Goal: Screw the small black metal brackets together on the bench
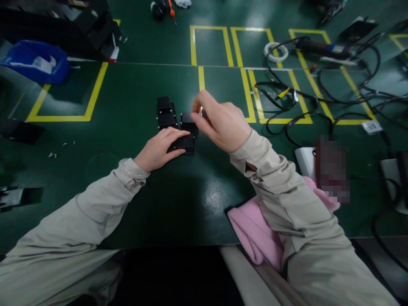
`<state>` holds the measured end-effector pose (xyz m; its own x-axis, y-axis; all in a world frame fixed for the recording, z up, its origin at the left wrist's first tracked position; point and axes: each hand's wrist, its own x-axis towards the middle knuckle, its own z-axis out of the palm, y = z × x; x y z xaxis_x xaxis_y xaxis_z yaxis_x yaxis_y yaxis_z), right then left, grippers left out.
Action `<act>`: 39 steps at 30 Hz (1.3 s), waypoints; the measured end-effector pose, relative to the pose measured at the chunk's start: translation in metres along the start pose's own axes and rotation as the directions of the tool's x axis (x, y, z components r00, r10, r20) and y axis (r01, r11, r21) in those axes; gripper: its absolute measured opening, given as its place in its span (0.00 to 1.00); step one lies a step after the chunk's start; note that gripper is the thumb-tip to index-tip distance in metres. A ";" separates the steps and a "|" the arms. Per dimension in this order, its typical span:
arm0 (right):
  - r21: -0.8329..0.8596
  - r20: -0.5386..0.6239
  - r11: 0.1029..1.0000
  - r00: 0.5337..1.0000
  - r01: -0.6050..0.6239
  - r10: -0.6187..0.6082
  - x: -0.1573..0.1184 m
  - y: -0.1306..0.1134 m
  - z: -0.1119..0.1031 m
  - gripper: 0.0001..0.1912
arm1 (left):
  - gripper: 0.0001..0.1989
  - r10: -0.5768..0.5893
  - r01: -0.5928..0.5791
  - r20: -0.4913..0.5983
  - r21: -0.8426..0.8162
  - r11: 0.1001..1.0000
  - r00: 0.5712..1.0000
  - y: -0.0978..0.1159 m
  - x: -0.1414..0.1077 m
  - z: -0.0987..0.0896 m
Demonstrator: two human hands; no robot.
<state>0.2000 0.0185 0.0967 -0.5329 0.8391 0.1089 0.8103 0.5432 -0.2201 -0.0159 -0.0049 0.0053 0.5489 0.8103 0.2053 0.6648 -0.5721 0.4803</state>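
Observation:
Several small black blocks with tiny silver screws at their corners sit close together on the green table. My left hand (162, 147) grips the nearest black block (186, 143), its thumb along the near side and its fingers along the far side. Just beyond it lies another black block (188, 119), and to the left stands a stepped pair of black blocks (166, 114). My right hand (221, 121) is raised just right of the blocks, thumb and forefinger curled together in a pinch. Whatever is between those fingertips is too small and hidden to make out.
Loose screws (52, 155) lie at left, near a black box (21, 129) and a blue bin (36, 63). Tangled black cables (287, 119) and a white tape roll (276, 52) spread at right. Pink cloth (255, 229) lies under my right forearm.

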 end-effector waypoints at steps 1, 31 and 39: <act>-0.007 0.001 1.000 1.000 0.003 -0.003 0.000 0.000 0.000 0.22 | 0.23 0.001 -0.001 -0.001 -0.001 1.000 1.000 0.000 0.000 0.000; 0.001 -0.009 0.999 0.999 -0.040 0.040 0.000 0.001 0.000 0.19 | 0.23 -0.001 0.001 -0.003 -0.005 1.000 1.000 0.001 0.000 0.000; 0.014 -0.018 0.999 0.999 -0.031 0.031 0.000 0.002 0.000 0.21 | 0.23 -0.011 0.012 0.007 -0.006 1.000 1.000 0.000 0.000 0.000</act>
<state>0.2016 0.0197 0.0962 -0.5026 0.8562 0.1198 0.8229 0.5163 -0.2373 -0.0160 -0.0051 0.0054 0.5447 0.8159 0.1939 0.6679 -0.5619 0.4880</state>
